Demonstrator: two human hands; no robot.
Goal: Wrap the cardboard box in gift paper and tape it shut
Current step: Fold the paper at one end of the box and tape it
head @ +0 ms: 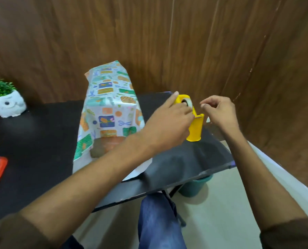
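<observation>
left hand [169,119] across at yellow tape dispenser [196,131], grip closed round its top, index finger straight. right hand [219,112] just beside dispenser, fingers curled, thumb + index near pinch; can't tell if grip holds tape. box [96,151] mid table [33,141], gift paper [110,108] draped loose over it, cardboard showing at near end.
</observation>
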